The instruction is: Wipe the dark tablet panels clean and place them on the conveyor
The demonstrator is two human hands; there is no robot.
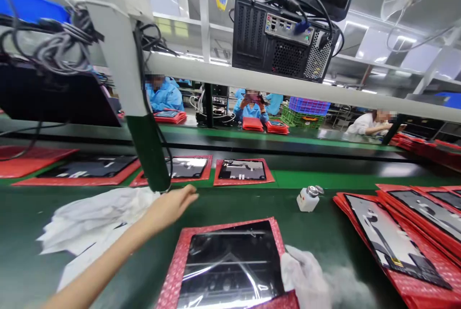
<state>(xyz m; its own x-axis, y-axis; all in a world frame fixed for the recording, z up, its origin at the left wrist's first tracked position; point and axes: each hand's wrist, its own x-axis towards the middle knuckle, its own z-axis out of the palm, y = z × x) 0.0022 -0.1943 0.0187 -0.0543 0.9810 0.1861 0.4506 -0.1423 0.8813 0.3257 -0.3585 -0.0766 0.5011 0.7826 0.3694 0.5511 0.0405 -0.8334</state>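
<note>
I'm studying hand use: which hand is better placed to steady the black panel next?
Probably the right hand: covered in white, it is at the right edge of the panel. The left hand is off the panel, beyond its far left corner, near the post.

Holding bare L forearm [122,250] out fwd, L hand [177,202] loosely bent; R hand [304,273] lower, white-covered, blurred, grip unclr.

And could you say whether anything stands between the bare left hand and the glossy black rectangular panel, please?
Nothing visible blocks the bare left hand; red bubble wrap just borders the glossy black panel on that side.
</note>
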